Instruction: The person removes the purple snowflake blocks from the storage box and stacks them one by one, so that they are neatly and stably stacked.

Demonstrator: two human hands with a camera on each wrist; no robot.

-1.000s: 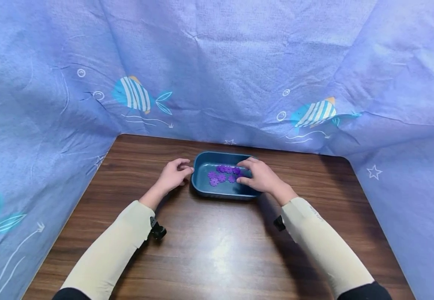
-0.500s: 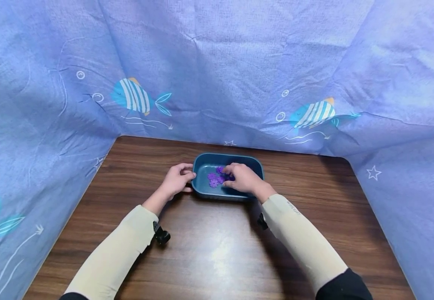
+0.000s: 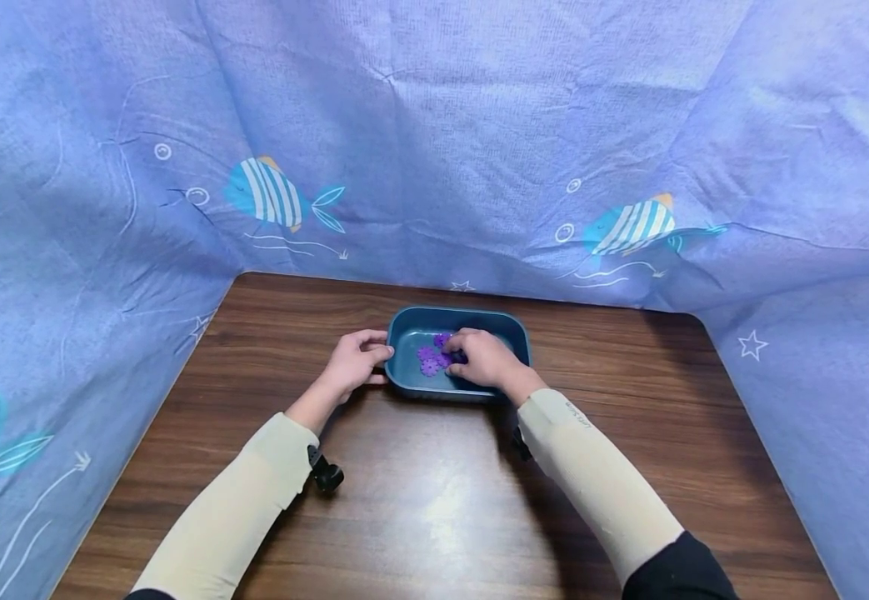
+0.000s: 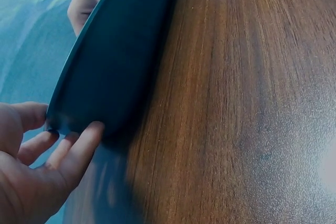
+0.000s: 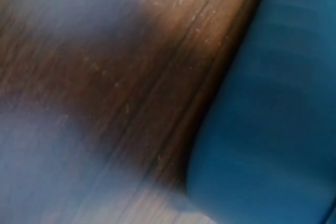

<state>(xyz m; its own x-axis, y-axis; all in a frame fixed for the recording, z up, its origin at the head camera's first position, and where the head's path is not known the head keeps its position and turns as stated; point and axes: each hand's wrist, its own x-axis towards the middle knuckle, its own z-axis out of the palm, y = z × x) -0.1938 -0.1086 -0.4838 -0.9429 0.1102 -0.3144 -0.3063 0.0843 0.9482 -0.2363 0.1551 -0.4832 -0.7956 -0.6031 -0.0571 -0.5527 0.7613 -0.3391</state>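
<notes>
My right hand (image 3: pixel 485 358): It is down inside the long, round-cornered, blue-green, plastic-looking box (image 3: pixel 441 394). My fingers bend over some shiny purple flower-shaped pieces (image 3: pixel 430 367). Something dark purple shows between my thumb and a finger, but I cannot tell if I have it in my grip.

My left hand (image 3: pixel 352 362): It holds the left end of the box. My thumb is at the rim, and my other fingers touch the outside of that end.

Purple pieces: They lie close together on the floor of the box, around the middle and a bit to the left. Some peek out past my right fingertips. My hand covers part of that spot, so I cannot count them.

Box: It sits flat on the brown wood-grain table (image 3: pixel 434 517), near the back edge. From my right wrist I see its smooth outside, very close, and that view is blurry.

Sleeves: Both my arms have cream cloth sleeves (image 3: pixel 247 483), with black cloth (image 3: pixel 677 571) higher up. A small black gadget (image 3: pixel 327 477) is at each wrist.

Cloth walls: Wrinkly blue cloth (image 3: pixel 479 125) hangs behind the table and at both sides. It has striped fish (image 3: pixel 265 192), white stars and bubbles on it.
</notes>
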